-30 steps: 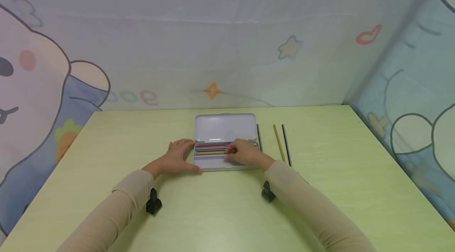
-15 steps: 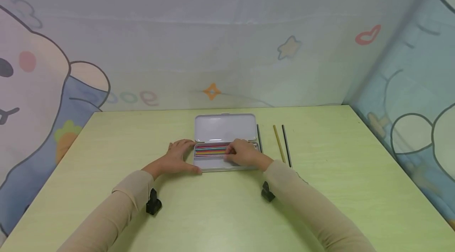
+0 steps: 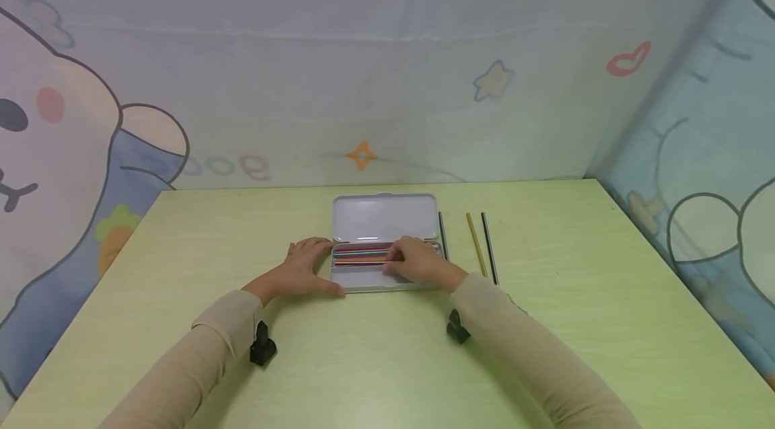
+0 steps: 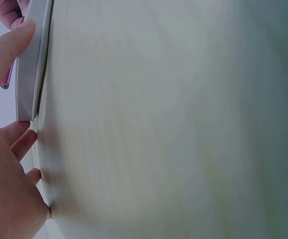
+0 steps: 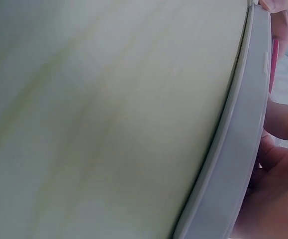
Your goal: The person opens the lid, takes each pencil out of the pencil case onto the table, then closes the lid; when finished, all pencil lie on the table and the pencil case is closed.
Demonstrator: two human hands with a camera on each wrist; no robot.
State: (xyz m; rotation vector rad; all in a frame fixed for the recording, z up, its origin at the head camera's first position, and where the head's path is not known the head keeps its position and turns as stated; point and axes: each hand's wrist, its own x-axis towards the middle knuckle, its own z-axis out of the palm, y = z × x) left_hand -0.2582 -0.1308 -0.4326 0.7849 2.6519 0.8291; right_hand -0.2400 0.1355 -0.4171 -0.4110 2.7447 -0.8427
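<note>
An open pencil tin lies on the table with its pale lid tilted back. Several coloured pencils lie side by side in its rear section. My left hand braces the tin's left end, thumb on the front wall and fingers by the back left corner. Over the right part of the tin, my right hand pinches a pinkish-red pencil. That pencil's end juts past the tin's wall in the left wrist view. The right fingers hide the other pencil ends.
A dark pencil lies close along the tin's right side. Farther right are a gold pencil and a black pencil. The light green table ends at a printed cloth backdrop.
A dark red pencil now shows along the front of the row, before the yellow one. Both hands stay almost where they were. The pencils right of the tin have not moved.
</note>
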